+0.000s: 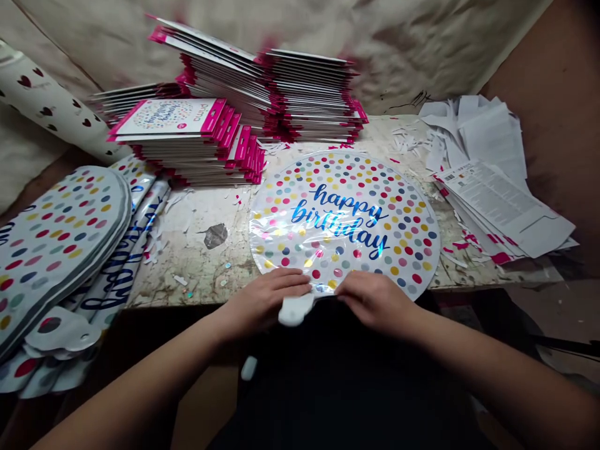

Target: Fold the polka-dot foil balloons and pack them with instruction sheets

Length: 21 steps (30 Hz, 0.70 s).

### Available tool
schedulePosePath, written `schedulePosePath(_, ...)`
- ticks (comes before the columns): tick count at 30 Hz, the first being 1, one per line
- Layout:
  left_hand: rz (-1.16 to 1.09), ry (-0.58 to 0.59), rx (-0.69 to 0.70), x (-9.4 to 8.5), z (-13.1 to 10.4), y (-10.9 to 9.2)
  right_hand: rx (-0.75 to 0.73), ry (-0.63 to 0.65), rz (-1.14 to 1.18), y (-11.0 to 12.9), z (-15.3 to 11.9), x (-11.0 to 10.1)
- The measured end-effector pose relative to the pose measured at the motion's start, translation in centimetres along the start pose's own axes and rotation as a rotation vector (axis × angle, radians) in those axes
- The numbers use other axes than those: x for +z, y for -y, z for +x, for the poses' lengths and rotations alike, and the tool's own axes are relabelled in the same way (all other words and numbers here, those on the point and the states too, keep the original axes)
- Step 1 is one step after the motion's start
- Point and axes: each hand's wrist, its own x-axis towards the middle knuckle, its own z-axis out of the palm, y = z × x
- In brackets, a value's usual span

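A flat, round foil balloon lies on the worktable, white with coloured dots and blue "happy birthday" lettering. Its near edge reaches over the table's front edge, and a white tail sticks out there. My left hand is closed on the near edge by the tail, fingers on top and thumb hidden. Just to the right, my right hand pinches the same edge between thumb and fingers.
Stacked pink-and-white balloon packets stand at the back left, with taller stacks behind. More flat balloons hang over the left front edge. Printed cards and white papers lie at right. Paper scraps litter the worktable.
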Motion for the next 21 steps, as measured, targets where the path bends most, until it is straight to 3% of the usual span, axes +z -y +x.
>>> schedulePosePath(2,-0.221,0.001,-0.081,-0.4,0.8,-0.1,0.140,-0.063,0.213,-0.6,0.9,-0.5)
schedulePosePath(5,-0.556,0.031,-0.359,-1.5,2.4,-0.3,0.325,-0.067,0.471,-1.5,2.1,-1.0)
schedulePosePath(7,-0.670,-0.029,-0.482,-1.9,3.2,-0.5,0.416,-0.052,0.640,-1.9,2.4,-1.1)
schedulePosePath(9,-0.574,-0.207,-0.503,-1.9,3.5,-1.0,0.465,-0.041,0.785,-2.0,2.5,-1.1)
schedulePosePath(12,-0.161,-0.514,-0.404,-0.8,3.2,-1.8,0.473,-0.041,0.904,-2.0,2.5,-0.9)
schedulePosePath(14,0.020,-0.579,-0.274,0.2,2.5,-2.0,0.451,-0.056,0.959,-2.1,2.7,-0.8)
schedulePosePath(16,0.101,-0.502,-0.082,1.0,1.6,-2.1,0.453,-0.123,1.025,-2.5,3.0,-0.9)
schedulePosePath(18,0.183,-0.296,0.088,1.4,0.5,-2.1,0.515,-0.285,1.094,-3.2,3.5,-1.4)
schedulePosePath(21,0.216,0.020,0.147,0.6,-1.1,-2.3,0.583,-0.569,1.108,-4.1,4.2,-2.7)
